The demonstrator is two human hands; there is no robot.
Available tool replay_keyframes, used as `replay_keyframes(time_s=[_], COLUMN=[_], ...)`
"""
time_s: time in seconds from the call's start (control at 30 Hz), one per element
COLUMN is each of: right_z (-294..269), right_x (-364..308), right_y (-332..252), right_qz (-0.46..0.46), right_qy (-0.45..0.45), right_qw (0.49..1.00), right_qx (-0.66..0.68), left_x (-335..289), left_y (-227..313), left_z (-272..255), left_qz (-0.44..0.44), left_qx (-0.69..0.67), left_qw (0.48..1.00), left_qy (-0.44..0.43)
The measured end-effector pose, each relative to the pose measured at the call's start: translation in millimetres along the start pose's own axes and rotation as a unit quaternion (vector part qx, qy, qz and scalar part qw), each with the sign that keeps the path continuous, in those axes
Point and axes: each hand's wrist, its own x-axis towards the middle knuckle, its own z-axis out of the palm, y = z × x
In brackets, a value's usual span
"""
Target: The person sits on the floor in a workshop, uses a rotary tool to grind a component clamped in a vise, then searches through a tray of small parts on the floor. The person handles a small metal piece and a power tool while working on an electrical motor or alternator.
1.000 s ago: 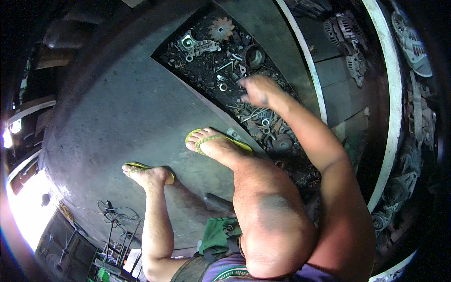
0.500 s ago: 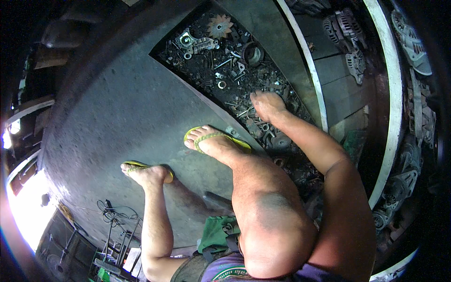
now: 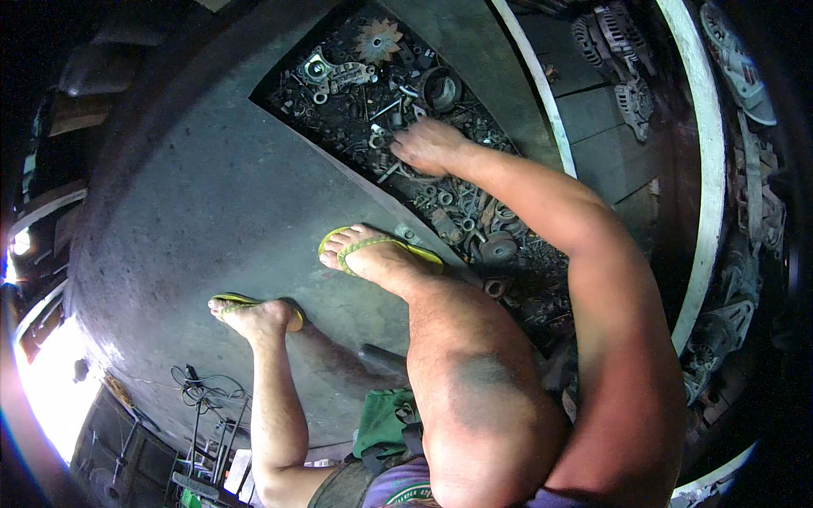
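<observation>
My right hand (image 3: 430, 148) reaches over a dark tray (image 3: 332, 157) of loose metal parts. Its fingers curl together down among the pieces, slightly smeared; whatever they hold, if anything, is hidden. Close to the fingertips lies a small shiny metal piece (image 3: 377, 137). A long bolt (image 3: 386, 110) and a thick round metal ring (image 3: 441, 91) sit just beyond the hand. Farther off are a cast metal bracket (image 3: 349, 76) and a rusty toothed fan wheel (image 3: 378, 40). Toward me rest washers, nuts and a round disc (image 3: 498, 246). My left hand is out of view.
My feet in yellow-green flip-flops (image 3: 345, 249) stand on the grey floor (image 3: 195, 203) left of the tray. Vented metal housings (image 3: 622, 34) lie beyond a pale curved strip (image 3: 542, 80) at right. A black cable (image 3: 199, 383) lies at lower left.
My right hand has moved away from me and to the left across the tray, uncovering the washers and small parts where it was. The whole view has shifted slightly.
</observation>
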Motion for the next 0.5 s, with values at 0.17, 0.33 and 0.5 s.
replay_keyframes(time_s=[0.17, 0.33, 0.5], right_z=[-41, -81, -73], right_x=[59, 63, -13], right_y=[26, 20, -28], right_qz=[0.074, 0.201, 0.147], right_qy=[0.109, 0.236, -0.194], right_qw=[0.991, 0.947, 0.937], right_qx=[-0.015, 0.088, 0.251], left_x=[3, 5, 7], left_y=[-5, -7, -10], left_z=[1, 0, 1], left_qz=[-0.007, -0.009, -0.012], left_qx=[0.049, 0.009, 0.017], left_qw=[0.999, 1.000, 1.000], left_qy=[0.009, 0.005, -0.003])
